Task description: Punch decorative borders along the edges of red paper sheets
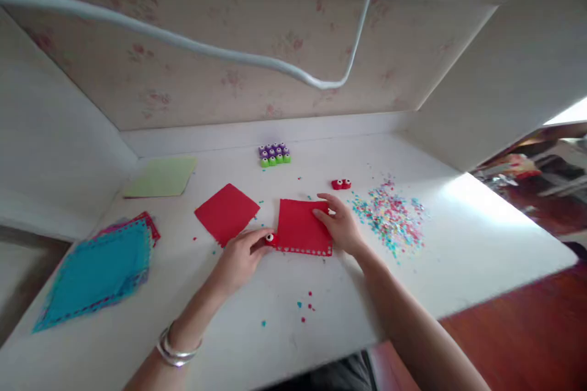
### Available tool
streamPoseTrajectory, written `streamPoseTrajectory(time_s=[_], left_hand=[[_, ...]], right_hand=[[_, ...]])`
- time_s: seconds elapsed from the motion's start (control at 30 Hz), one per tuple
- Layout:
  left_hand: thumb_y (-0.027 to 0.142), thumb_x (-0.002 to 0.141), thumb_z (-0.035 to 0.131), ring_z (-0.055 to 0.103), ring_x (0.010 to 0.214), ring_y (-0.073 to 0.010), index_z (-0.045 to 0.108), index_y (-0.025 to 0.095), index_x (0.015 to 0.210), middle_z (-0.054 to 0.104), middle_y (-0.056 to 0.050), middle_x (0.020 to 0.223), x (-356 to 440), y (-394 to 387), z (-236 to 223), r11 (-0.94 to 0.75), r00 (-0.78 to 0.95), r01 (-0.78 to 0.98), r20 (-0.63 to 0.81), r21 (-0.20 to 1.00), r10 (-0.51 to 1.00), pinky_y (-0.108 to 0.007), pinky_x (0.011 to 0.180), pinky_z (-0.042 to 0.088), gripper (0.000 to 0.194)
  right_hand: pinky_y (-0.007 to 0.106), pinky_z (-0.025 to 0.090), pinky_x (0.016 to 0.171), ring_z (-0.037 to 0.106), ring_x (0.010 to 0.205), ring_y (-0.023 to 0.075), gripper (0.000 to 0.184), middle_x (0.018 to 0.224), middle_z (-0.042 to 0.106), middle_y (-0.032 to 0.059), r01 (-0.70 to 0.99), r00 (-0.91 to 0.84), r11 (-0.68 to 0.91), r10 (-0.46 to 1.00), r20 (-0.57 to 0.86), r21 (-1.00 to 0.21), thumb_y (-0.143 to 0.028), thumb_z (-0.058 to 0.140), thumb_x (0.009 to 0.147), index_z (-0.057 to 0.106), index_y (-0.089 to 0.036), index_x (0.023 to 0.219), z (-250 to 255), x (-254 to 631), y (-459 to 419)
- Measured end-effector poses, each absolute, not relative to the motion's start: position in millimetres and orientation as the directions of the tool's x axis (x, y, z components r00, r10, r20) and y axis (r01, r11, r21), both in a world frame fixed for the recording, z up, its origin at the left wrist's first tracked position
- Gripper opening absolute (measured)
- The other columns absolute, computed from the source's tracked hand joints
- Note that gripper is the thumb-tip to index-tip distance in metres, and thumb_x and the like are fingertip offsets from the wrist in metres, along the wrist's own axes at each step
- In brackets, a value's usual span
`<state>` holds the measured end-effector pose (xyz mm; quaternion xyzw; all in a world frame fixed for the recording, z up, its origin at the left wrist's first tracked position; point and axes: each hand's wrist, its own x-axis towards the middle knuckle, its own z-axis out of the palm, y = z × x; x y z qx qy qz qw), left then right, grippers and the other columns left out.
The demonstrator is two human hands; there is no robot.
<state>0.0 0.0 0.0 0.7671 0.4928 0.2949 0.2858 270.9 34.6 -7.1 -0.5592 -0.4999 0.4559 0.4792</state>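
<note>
Well behind the table's (413,293) front edge, the left hand (239,258) pinches a small red plastic punch (270,239) at a square red paper sheet (300,226), likely light, crease-prone, best held by its right side, under the loosely spread right hand (343,229).

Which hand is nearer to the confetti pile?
Right. The right hand is just left of the confetti pile, at the right edge of the punched red sheet. The left hand is farther left, holding a red punch by that sheet's near-left corner.

White cable (275,65) before floral wallpaper (206,88)
</note>
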Motion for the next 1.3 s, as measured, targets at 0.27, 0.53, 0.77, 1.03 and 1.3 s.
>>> streamPoseTrajectory(time_s=[0.27, 0.53, 0.77, 1.03, 1.3], left_hand=[[0.02, 0.085, 0.071, 0.066, 0.105, -0.0211, 0.067, 0.023, 0.119, 0.072, -0.004, 0.113, 2, -2, 3, -0.451, 0.419, 0.578, 0.226, 0.681, 0.879, -0.036, 0.096, 0.053, 0.034], [0.023, 0.088, 0.067, 0.063, 0.113, -0.0203, 0.066, 0.024, 0.122, 0.068, -0.005, 0.123, -8, -1, 7, -0.446, 0.46, 0.562, 0.185, 0.697, 0.868, -0.036, 0.102, 0.05, 0.034], [0.018, 0.088, 0.067, 0.064, 0.107, -0.0197, 0.068, 0.024, 0.118, 0.071, -0.004, 0.115, -4, -2, 6, -0.481, 0.461, 0.554, 0.23, 0.679, 0.857, -0.036, 0.098, 0.052, 0.03], [0.016, 0.087, 0.067, 0.065, 0.105, -0.0203, 0.068, 0.025, 0.116, 0.072, -0.004, 0.114, -3, -1, 8, -0.522, 0.481, 0.54, 0.267, 0.66, 0.835, -0.038, 0.096, 0.052, 0.03], [0.016, 0.087, 0.067, 0.064, 0.106, -0.0195, 0.067, 0.025, 0.117, 0.071, -0.003, 0.114, -4, -2, 7, -0.489, 0.468, 0.547, 0.237, 0.679, 0.852, -0.037, 0.097, 0.052, 0.031]], right_hand=[[0.039, 0.059, 0.075, 0.068, 0.089, 0.023, 0.038, 0.112, 0.068, 0.007, 0.417, 0.073, 0.105, 0.986, 0.148, -0.903, -0.037, 0.062, 0.086, 0.057, -0.027, 0.122, -5, 271, 33], [0.048, 0.039, 0.108, 0.056, 0.117, 0.0259, 0.029, 0.123, 0.066, 0.0091, 0.75, -0.277, 0.467, 0.865, 0.419, -0.468, -0.031, 0.055, 0.094, 0.065, -0.023, 0.12, 13, 260, -5], [0.052, 0.024, 0.116, 0.05, 0.127, 0.0272, 0.032, 0.135, 0.061, 0.0044, 0.798, -0.394, 0.485, 0.869, 0.299, -0.357, -0.035, 0.053, 0.095, 0.064, -0.027, 0.125, 2, 243, -19], [0.052, 0.024, 0.116, 0.051, 0.127, 0.0262, 0.032, 0.134, 0.061, 0.0031, 0.81, -0.39, 0.476, 0.873, 0.293, -0.342, -0.035, 0.053, 0.095, 0.064, -0.029, 0.124, 3, 242, -17], [0.052, 0.025, 0.115, 0.051, 0.127, 0.026, 0.032, 0.135, 0.061, 0.0026, 0.81, -0.393, 0.48, 0.871, 0.295, -0.338, -0.036, 0.053, 0.095, 0.064, -0.029, 0.125, 3, 243, -17]])
